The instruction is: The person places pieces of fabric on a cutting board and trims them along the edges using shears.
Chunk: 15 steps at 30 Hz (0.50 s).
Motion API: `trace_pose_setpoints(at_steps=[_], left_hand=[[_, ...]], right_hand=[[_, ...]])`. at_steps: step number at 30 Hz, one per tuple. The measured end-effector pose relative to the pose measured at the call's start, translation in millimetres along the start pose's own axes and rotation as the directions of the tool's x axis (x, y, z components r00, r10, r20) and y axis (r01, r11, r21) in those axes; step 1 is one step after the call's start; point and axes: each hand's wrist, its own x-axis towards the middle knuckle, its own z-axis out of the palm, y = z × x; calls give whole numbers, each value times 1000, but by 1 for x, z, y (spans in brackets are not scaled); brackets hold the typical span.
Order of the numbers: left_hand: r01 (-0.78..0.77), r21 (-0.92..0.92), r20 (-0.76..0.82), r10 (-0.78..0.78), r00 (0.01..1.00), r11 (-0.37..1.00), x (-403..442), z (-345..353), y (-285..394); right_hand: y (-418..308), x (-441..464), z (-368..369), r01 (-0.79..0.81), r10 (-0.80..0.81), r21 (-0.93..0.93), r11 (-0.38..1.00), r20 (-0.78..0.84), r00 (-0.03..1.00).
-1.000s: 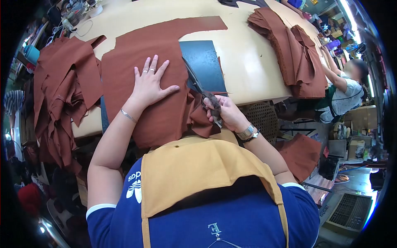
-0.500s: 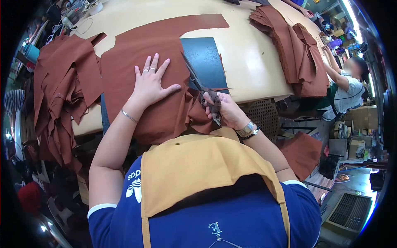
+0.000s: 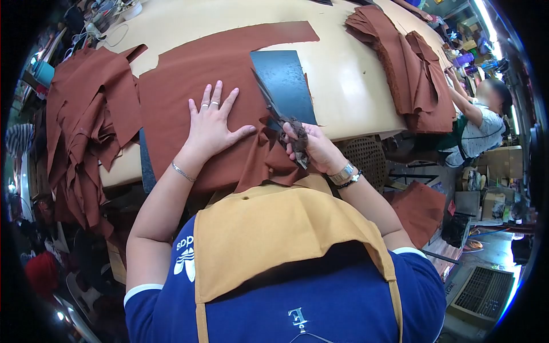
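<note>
Spread over the table is a rust-brown piece of fabric (image 3: 189, 86), bunched into folds near my body. My left hand (image 3: 214, 127) lies flat on it with the fingers apart. My right hand (image 3: 311, 148) grips a pair of scissors (image 3: 273, 108) whose handles are wrapped in dark cloth. The blades point away from me along the fabric's right edge, above a dark blue board (image 3: 286, 74) that lies partly under the fabric. Whether the blades are parted is hard to see.
A heap of rust-brown fabric (image 3: 86, 114) hangs over the left edge of the pale table (image 3: 343, 74). Stacked fabric pieces (image 3: 394, 63) lie at the right. Beyond them a person (image 3: 480, 120) works at the table's right side. A perforated brown seat (image 3: 361, 163) stands below the edge.
My left hand has slid slightly right and toward me, still flat. My right hand has shifted a little right with the scissors. The folds near my body have changed shape.
</note>
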Motion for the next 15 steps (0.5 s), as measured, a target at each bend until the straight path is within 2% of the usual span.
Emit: trace_pose_setpoints(at_steps=[7, 15], left_hand=[[9, -10, 0, -9, 1000, 1000, -3, -1, 3], [51, 8, 76, -52, 996, 999, -14, -7, 16]], right_hand=[[3, -10, -5, 6, -5, -43, 999, 25, 1000], [-5, 5, -3, 1, 0, -24, 1000, 33, 999]])
